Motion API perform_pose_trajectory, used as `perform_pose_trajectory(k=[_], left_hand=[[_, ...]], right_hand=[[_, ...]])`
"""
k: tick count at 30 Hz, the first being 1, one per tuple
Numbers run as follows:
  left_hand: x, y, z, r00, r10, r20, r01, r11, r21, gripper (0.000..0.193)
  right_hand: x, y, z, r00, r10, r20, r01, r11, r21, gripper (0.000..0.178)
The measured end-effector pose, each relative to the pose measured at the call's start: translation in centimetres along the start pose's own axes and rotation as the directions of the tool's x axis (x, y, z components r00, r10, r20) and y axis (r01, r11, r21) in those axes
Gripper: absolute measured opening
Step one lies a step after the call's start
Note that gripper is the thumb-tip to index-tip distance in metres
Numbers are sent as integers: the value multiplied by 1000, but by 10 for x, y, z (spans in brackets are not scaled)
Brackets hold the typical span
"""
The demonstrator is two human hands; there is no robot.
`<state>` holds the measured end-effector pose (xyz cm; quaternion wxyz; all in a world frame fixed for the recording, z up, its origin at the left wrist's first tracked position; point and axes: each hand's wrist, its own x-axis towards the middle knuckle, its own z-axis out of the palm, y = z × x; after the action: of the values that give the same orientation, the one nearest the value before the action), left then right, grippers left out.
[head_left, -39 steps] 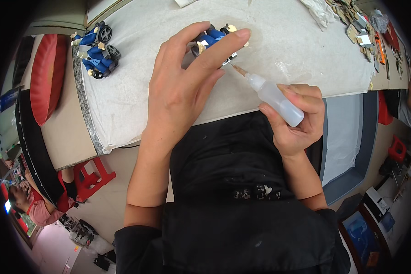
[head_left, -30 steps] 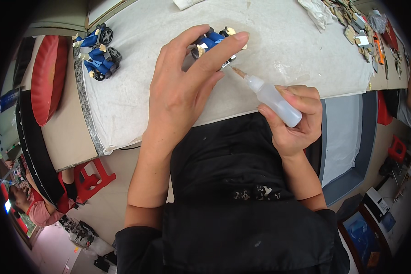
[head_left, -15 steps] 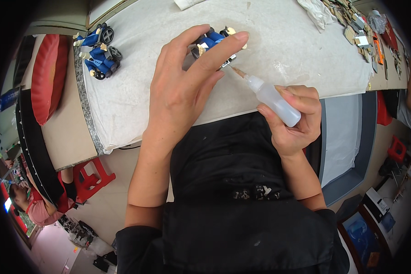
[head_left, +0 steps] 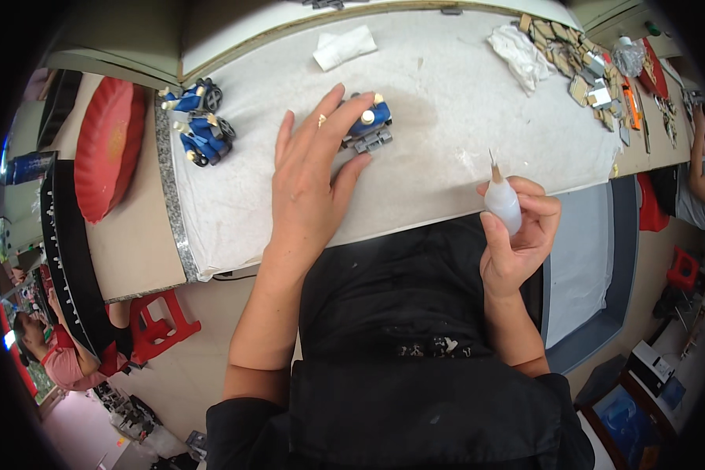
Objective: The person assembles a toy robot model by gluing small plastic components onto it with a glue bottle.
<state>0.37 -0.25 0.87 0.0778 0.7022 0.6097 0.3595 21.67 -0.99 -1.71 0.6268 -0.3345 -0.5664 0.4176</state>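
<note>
A small figurine in blue (head_left: 376, 117) with a pale head stands on the white-covered table, a grey blocky part (head_left: 370, 142) at its near side. My left hand (head_left: 307, 184) is around its left side, index finger at the top and thumb by the grey part; its other fingers are spread, and they hide part of the figurine. In my right hand (head_left: 531, 239), near the table's front edge, is a translucent squeeze bottle (head_left: 502, 205) with a thin needle tip pointing up and away, apart from the figurine. Two similar blue figurines with dark wheels (head_left: 205, 141) are at the far left.
A folded white tissue (head_left: 345, 48) lies at the back. At the far right are a crumpled white cloth (head_left: 519, 61), a heap of small tan and grey pieces (head_left: 564, 51) and an orange cutter (head_left: 632, 107). A red scalloped tray (head_left: 108, 157) is at left; a person (head_left: 64, 360) sits beyond.
My right hand has drawn the bottle away from the figurine to the right and turned its needle upward. The figurine, formerly tilted within my left fingers, now sits lower at the table.
</note>
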Motion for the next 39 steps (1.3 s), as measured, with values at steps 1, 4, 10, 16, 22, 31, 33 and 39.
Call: perform_pose_trajectory(k=[1,4,10,16,22,31,33,39], left_hand=[[1,0,0,999,-2,36,3,1000,-25,60],[-2,8,-3,990,31,-135,-53,986,-161,61],[-50,70,7,991,-88,97,129,533,-836,67],[-50,68,16,935,-179,307,353,366,-861,51],[-62,61,-7,857,-239,457,516,375,-771,43],[-79,54,-23,730,-315,606,674,192,-713,50],[-87,50,-30,713,-266,649,692,120,-712,50],[-115,44,-40,847,-271,457,524,281,-804,47]], right_hand=[[0,-3,-1,1000,21,-1,-21,1000,6,42],[1,-4,1,998,54,-8,-54,997,50,38],[-7,-15,21,980,66,189,-106,972,212,40],[19,-34,2,894,-139,426,290,904,-314,32],[182,-3,-170,973,-231,-14,79,388,-918,16],[262,47,-305,986,153,60,118,-406,-906,37],[274,50,-312,989,144,23,76,-374,-924,29],[198,36,-241,987,-65,-145,-89,526,-846,30]])
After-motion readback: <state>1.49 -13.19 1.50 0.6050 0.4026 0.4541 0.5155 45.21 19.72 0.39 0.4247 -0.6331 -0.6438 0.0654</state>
